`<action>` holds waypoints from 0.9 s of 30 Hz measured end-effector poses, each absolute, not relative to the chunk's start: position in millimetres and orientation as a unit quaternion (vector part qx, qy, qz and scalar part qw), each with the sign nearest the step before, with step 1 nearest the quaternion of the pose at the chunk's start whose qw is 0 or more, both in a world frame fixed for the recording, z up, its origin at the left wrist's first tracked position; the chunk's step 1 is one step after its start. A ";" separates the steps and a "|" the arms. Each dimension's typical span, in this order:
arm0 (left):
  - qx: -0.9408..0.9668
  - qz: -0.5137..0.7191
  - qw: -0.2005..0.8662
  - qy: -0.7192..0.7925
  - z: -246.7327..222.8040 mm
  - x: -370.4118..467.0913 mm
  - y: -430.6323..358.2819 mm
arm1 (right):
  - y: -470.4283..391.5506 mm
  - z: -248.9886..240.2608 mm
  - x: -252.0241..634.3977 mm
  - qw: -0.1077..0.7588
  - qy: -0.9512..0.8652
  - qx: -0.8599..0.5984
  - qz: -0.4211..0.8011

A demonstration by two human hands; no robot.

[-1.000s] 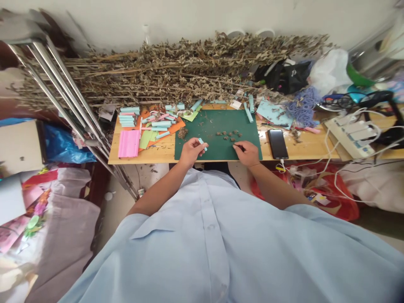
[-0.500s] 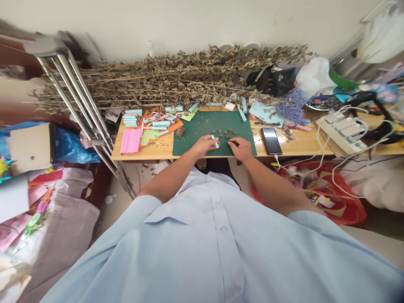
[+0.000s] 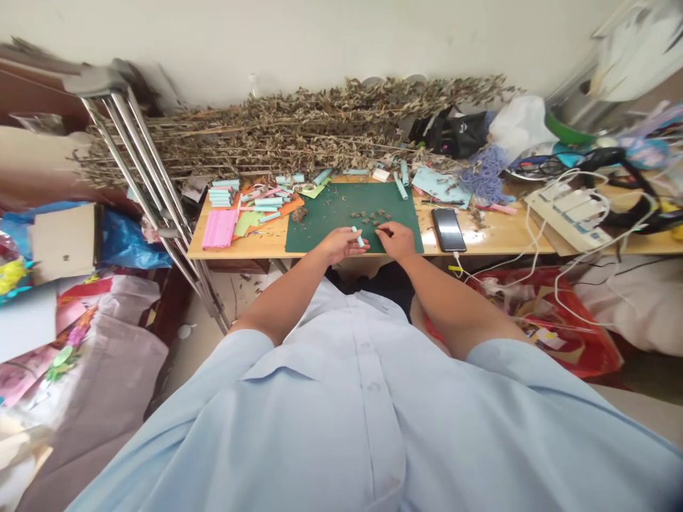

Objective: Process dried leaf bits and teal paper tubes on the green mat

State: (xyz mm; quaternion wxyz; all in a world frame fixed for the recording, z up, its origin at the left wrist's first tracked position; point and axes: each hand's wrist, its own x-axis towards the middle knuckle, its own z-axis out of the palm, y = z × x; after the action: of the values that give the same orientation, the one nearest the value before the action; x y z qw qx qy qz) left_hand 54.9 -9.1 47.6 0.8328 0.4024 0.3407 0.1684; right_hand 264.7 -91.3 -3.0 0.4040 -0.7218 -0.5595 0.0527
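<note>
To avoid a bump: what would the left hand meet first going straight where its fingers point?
Probably the right hand, just across a small gap from the left hand; their heights are unclear, so it might pass over or under.

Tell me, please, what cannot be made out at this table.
Head view: whether the right hand holds anything, hidden by curled fingers.
Head view: inside of the blue roll in the left hand, too small.
Head view: lettering on the black bag, too small.
Head view: lower parts of the white round objects, behind dried stalks.
</note>
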 end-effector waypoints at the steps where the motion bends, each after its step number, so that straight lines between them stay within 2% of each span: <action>1: 0.403 0.188 0.824 0.351 47.3 57.2 -5.0 | -91.0 -3.6 264.9 0.403 -0.561 -0.721 0.052; 4: 0.421 0.316 0.767 0.366 51.2 55.4 15.5 | -90.0 -5.6 265.2 0.403 -0.558 -0.723 0.053; 6: 0.442 0.346 0.750 0.350 55.4 46.3 24.7 | -89.6 -6.1 265.3 0.403 -0.555 -0.725 0.056; 9: 0.489 0.329 0.726 0.354 57.9 24.1 20.5 | -89.6 -6.0 265.6 0.405 -0.553 -0.725 0.062; 14: 0.609 0.347 0.602 0.383 48.8 -7.3 1.0 | -90.3 -9.8 267.7 0.421 -0.542 -0.724 0.067; 19: 0.728 0.344 0.451 0.385 44.8 6.8 4.3 | -91.6 -9.8 267.6 0.425 -0.567 -0.704 0.060; 27: 0.795 0.296 0.378 0.370 27.5 37.0 4.6 | -95.7 -9.1 267.4 0.437 -0.617 -0.652 0.063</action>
State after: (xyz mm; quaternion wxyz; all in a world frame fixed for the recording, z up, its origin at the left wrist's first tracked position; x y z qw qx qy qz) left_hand 37.0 4.6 27.5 0.3783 0.7953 0.3700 0.2958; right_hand 267.4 -95.7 -9.1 0.4365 -0.6518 -0.6170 0.0632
